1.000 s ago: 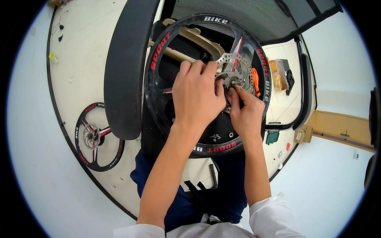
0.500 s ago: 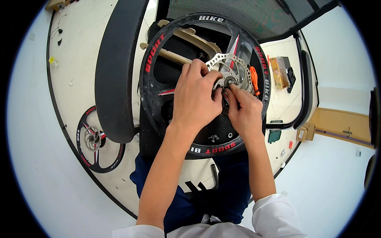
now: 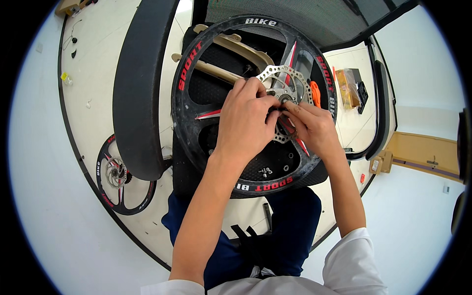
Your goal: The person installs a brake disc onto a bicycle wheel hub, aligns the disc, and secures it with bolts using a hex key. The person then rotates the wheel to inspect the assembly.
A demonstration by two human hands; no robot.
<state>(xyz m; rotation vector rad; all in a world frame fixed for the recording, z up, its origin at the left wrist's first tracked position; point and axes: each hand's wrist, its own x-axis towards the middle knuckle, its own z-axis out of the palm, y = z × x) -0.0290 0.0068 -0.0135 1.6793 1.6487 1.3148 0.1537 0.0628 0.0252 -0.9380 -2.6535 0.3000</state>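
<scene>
left hand point(image 3: 246, 120) curled, right hand point(image 3: 317, 125) bunched, both at hub point(image 3: 284, 98) of black spoked wheel point(image 3: 180, 118), over silver brake disc point(image 3: 280, 70); contact partly hidden, can't tell if either grips anything; wheel lies flat on black chair seat point(image 3: 317, 178), small loose metal parts point(image 3: 266, 172) visible through spoke gap

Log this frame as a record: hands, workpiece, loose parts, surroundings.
left hand: fingers at hub; grip hidden
right hand: fingertips at hub; anything pinched unclear
workpiece: black spoked wheel, silver perforated disc at its hub
support: chair seat
under wheel: cream forked part
loose parts: small metal pieces, ring
floor, left: second wheel
</scene>
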